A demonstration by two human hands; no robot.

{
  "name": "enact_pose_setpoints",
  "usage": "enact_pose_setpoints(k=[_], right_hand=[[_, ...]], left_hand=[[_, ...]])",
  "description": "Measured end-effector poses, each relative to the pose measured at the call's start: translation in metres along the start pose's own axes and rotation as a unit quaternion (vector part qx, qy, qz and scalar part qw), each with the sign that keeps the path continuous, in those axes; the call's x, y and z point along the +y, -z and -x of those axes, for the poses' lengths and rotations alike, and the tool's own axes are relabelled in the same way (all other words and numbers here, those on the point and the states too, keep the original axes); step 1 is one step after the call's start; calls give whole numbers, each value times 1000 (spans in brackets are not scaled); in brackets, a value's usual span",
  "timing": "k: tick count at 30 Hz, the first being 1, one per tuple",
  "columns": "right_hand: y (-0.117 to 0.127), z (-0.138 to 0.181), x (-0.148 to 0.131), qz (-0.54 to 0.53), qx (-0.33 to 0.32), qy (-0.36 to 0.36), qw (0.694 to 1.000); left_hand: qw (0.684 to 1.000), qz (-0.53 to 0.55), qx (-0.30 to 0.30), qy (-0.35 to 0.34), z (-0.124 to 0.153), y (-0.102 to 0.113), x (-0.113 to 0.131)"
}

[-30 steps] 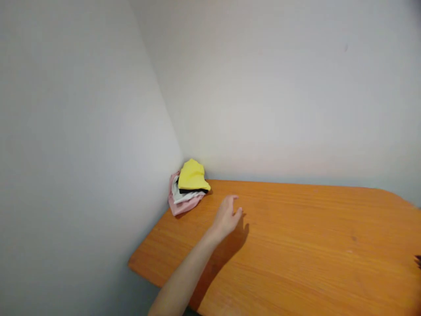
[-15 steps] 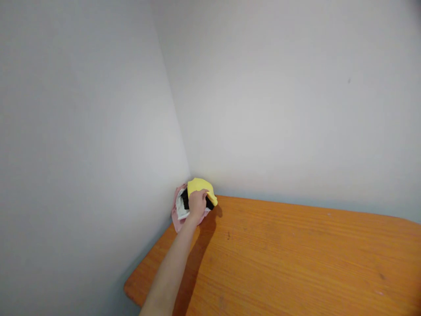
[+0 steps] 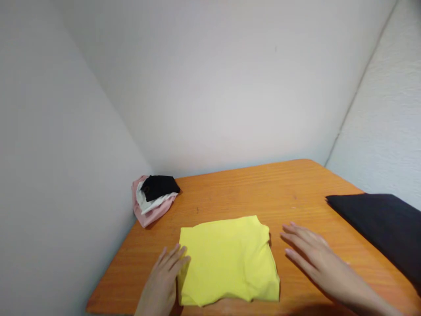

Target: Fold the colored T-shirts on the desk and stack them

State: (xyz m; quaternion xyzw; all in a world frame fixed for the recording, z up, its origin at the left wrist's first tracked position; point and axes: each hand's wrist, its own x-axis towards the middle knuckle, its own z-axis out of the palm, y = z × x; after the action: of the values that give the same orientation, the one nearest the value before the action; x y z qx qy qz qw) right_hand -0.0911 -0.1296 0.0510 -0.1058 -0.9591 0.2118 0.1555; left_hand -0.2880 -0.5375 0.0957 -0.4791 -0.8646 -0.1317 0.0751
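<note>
A folded yellow cloth (image 3: 226, 261), which looks like a garment, lies flat near the front of the wooden table (image 3: 237, 193). My left hand (image 3: 164, 276) is at its left edge, fingers spread, the fingertips over or touching the fabric. To the right of the cloth, my right hand (image 3: 309, 254) hovers above the table with fingers stretched out and apart, holding nothing. The cloth's right side is slightly wrinkled, with an uneven edge.
At the back left corner sits a pile of folded cloths: a black one (image 3: 161, 186) on top, a white one (image 3: 143, 202) below, a pink one (image 3: 151, 217) at the bottom. A large dark folded cloth (image 3: 381, 224) lies along the right side. Walls border the table.
The yellow cloth, held by one hand at the corner pile before, now lies flat at the front of the table. Both hands are now in view and the camera has turned right.
</note>
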Motion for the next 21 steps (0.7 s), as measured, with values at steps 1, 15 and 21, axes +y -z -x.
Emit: enact_pose_setpoints(k=[1,15,21], right_hand=[[-4,-2,-15,-10,-21,5,1000],[-6,33,-84,-102,-47,-58,992],[-15,36,-119,-161,-78,-39,983]], left_hand=[[1000,9,18,5,-1,0,10],[963,218,-32,155,-39,-29,164],[946,289,-52,134,-24,-20,160]])
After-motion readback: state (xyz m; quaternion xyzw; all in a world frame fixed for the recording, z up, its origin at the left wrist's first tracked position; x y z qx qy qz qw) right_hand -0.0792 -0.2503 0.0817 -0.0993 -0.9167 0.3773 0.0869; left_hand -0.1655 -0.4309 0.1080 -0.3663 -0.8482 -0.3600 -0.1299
